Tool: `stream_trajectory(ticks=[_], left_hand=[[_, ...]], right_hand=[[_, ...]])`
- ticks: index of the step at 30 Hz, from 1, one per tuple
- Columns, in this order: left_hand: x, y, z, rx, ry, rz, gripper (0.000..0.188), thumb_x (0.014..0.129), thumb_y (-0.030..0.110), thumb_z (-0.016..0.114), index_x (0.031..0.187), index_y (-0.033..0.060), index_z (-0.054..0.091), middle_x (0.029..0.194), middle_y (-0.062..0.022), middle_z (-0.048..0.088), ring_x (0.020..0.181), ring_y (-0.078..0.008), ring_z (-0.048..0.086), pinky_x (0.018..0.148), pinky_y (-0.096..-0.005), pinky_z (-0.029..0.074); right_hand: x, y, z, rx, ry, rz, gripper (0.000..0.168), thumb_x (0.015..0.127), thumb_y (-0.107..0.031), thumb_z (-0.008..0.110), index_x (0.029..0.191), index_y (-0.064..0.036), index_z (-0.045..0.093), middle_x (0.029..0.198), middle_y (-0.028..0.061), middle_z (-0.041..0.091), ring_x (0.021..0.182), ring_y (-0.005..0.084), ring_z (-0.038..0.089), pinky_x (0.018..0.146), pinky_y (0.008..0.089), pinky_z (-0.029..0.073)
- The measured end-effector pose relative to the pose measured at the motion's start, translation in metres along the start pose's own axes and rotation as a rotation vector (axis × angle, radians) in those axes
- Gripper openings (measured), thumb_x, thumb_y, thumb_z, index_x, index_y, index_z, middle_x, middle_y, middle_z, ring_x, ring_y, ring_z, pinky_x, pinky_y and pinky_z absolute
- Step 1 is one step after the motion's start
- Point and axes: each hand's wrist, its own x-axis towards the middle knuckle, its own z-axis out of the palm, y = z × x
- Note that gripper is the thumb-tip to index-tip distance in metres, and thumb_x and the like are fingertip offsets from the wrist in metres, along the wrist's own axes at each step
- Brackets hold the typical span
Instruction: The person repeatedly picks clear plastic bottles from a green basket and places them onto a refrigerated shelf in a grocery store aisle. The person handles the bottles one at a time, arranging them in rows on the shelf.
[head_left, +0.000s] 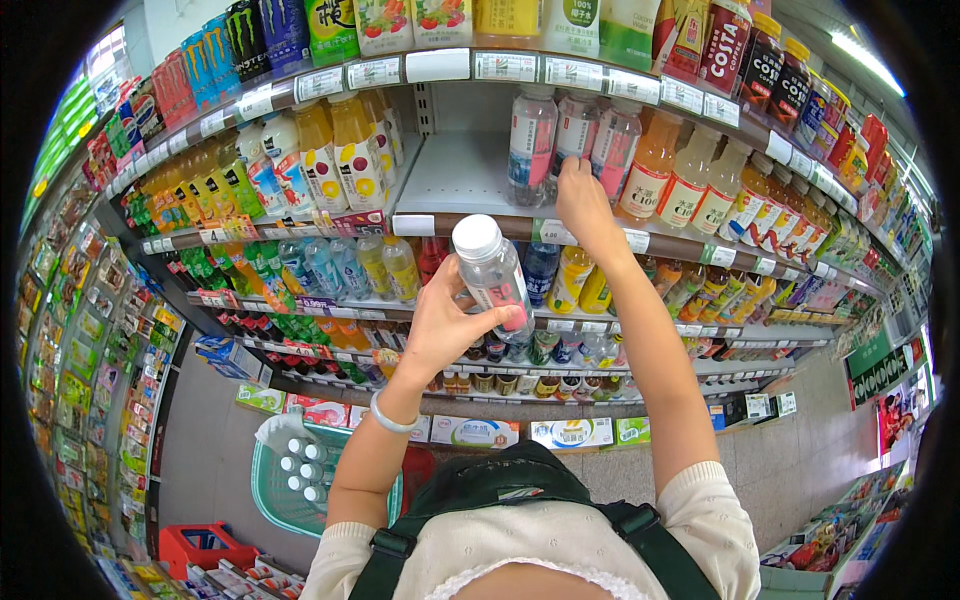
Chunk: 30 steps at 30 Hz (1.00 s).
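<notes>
My left hand (457, 319) is closed around a clear plastic bottle (496, 281) with a white cap and a pink and white label, held upright but slightly tilted in front of the shelf. My right hand (585, 202) reaches to the shelf, at the lower part of a similar bottle (574, 135); whether its fingers grip that bottle is not clear. Similar bottles stand to either side, one on the left (532, 150) and one on the right (616, 146). The shelf's bare grey surface (450, 176) shows left of them.
A green plastic basket (259, 487) on the floor at the left holds several white-capped bottles (311, 471). Orange drink bottles (651, 169) stand right of the reaching hand. A shelf edge with price tags (480, 66) runs above. Boxes (474, 432) line the floor.
</notes>
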Motion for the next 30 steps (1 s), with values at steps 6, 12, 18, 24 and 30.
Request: stream_trajectory(ticks=[6,12,18,24,30], left_hand=[[0.005,0.006,0.003,0.006,0.012,0.000,0.063,0.073,0.006,0.082,0.126,-0.0028,0.050,0.122,-0.0121,0.061,0.112,-0.0192,0.060,0.099,-0.0394,0.049],[0.030,0.031,0.015,0.024,-0.008,0.102,0.071,0.071,0.006,0.083,0.131,-0.0047,0.046,0.127,-0.0150,0.060,0.118,-0.0201,0.057,0.103,-0.0392,0.047],[0.081,0.041,0.039,0.182,0.093,0.437,0.071,0.072,0.011,0.084,0.131,-0.0023,0.047,0.116,-0.0159,0.065,0.105,-0.0221,0.065,0.090,-0.0362,0.054],[0.133,0.020,0.060,0.328,0.115,0.562,0.069,0.068,0.009,0.083,0.128,0.0010,0.049,0.103,-0.0221,0.066,0.095,-0.0367,0.066,0.079,-0.0413,0.053],[0.150,0.003,0.069,0.379,0.139,0.532,0.069,0.071,0.010,0.081,0.130,-0.0011,0.047,0.108,-0.0229,0.066,0.101,-0.0349,0.065,0.084,-0.0414,0.053]], right_hand=[[0.006,0.003,0.005,0.027,-0.032,0.051,0.020,0.078,0.010,0.048,0.098,0.012,0.047,0.098,0.0353,0.056,0.087,0.0507,0.061,0.074,0.0510,0.054],[0.004,0.001,-0.033,0.215,-0.153,0.061,0.031,0.082,0.004,0.052,0.112,0.012,0.051,0.109,0.0336,0.058,0.101,0.0446,0.061,0.085,0.0465,0.052],[-0.012,-0.007,-0.136,0.638,-0.233,-0.094,0.045,0.086,-0.002,0.061,0.130,-0.001,0.052,0.117,0.0135,0.063,0.103,0.0202,0.063,0.086,0.0319,0.052],[-0.016,-0.016,-0.140,0.522,-0.077,-0.062,0.062,0.079,-0.018,0.079,0.132,-0.002,0.050,0.113,0.0138,0.064,0.100,0.0228,0.064,0.082,0.0344,0.054],[-0.012,-0.005,-0.117,0.532,-0.006,0.016,0.070,0.078,-0.021,0.082,0.134,-0.001,0.044,0.112,0.0149,0.064,0.094,0.0239,0.067,0.078,0.0349,0.055]])
